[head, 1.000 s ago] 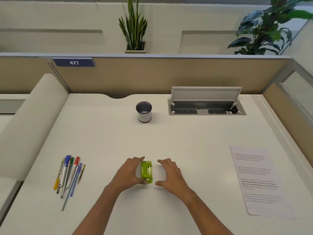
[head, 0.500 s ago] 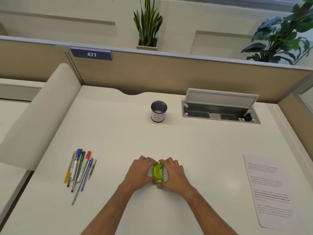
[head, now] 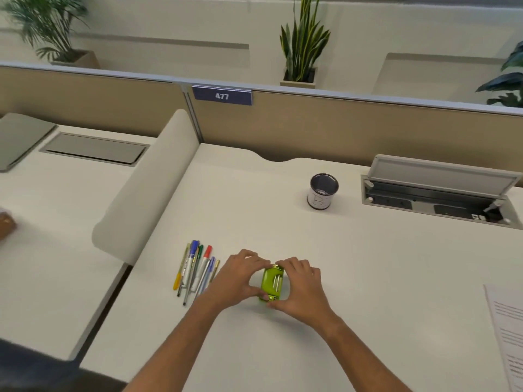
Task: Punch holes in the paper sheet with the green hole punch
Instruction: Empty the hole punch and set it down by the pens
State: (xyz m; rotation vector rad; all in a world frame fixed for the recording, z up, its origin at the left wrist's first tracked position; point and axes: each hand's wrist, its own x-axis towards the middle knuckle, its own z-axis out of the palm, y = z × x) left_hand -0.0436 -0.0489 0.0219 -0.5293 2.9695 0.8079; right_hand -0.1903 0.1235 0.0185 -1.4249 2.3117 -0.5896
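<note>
The green hole punch (head: 271, 282) sits on the white desk (head: 368, 264) in front of me, gripped from both sides. My left hand (head: 236, 280) holds its left side with fingers curled over the far end and thumb at the near end. My right hand (head: 301, 288) clasps its right side the same way. The printed paper sheet (head: 508, 332) lies flat at the right edge of the view, well apart from the punch and partly cut off by the frame.
Several pens and markers (head: 195, 268) lie just left of my left hand. A mesh pen cup (head: 322, 192) stands further back. An open cable hatch (head: 438, 193) is at the back right. A curved divider (head: 147, 193) borders the desk's left side.
My two hands closed in from either side and now grip the hole punch. The camera swung left, so the paper sheet slid toward the right edge of the view.
</note>
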